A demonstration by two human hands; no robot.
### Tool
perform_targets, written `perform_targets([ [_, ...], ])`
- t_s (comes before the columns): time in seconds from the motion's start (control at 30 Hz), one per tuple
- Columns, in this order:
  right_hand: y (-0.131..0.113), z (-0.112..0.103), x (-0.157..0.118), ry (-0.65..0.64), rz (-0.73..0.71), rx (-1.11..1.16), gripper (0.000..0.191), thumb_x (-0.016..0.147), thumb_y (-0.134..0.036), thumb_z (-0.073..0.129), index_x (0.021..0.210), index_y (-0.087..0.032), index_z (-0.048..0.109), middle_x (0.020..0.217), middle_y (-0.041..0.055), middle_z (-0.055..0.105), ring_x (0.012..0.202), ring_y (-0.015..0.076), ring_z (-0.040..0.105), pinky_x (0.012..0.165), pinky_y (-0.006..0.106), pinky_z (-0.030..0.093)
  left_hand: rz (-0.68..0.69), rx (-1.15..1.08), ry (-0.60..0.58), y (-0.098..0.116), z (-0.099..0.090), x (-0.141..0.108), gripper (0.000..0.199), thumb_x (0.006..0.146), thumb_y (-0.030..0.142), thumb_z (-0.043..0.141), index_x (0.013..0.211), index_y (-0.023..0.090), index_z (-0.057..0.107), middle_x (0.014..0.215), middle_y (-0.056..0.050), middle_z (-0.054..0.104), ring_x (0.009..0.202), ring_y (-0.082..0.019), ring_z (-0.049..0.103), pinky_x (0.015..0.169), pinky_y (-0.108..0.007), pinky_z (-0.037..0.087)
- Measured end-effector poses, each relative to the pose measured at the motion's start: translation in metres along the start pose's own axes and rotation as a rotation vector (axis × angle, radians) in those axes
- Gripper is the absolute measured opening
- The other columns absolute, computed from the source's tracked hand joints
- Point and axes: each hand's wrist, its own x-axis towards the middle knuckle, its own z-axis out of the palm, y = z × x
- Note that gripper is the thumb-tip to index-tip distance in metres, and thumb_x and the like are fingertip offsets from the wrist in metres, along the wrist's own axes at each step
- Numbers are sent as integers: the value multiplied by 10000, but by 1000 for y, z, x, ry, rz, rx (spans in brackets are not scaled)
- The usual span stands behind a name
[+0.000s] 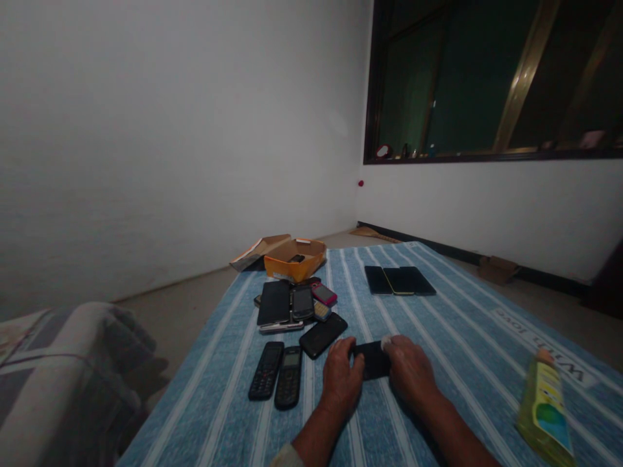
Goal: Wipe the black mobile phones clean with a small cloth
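A black mobile phone [374, 360] lies between my two hands, low over the striped tablecloth. Its left edge is gripped by my left hand [341, 373], thumb on the face and fingers curled. My right hand [409, 367] is closed at the phone's right end, with a small white wad [386, 342] showing at its fingertips; I cannot tell whether it is tissue or cloth. Just left of my left hand rests another black phone [323, 335]. Two keypad phones, one [266, 371] beside the other [289, 377], lie face up farther left.
Behind them is a pile of phones, among them a black one [273, 303] and a pink one [324, 294]. An orange box [294, 261] stands open at the back. Dark flat devices [400, 281] lie far right. A yellow-green bottle [546, 408] is near the right edge.
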Motion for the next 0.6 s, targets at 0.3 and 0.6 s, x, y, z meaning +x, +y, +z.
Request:
perform_targets([
  [0.3,-17,3,-5,-24,-110,59,324,922,-75,429,1030,-175,718,1120,108,675,1109,231,562,869,300,363,-13,-11,9,4,-3,-1,356,765,220,514,1073,143,675,1073,-120,707,1043,-250,649,974,-417,495],
  [0.6,-16,0,-4,-22,-70,40,339,922,-59,418,1005,-164,729,1107,117,678,1100,244,568,876,312,374,-4,6,17,3,-3,0,331,752,188,524,1044,157,678,1051,-109,713,1030,-249,652,966,-412,496],
])
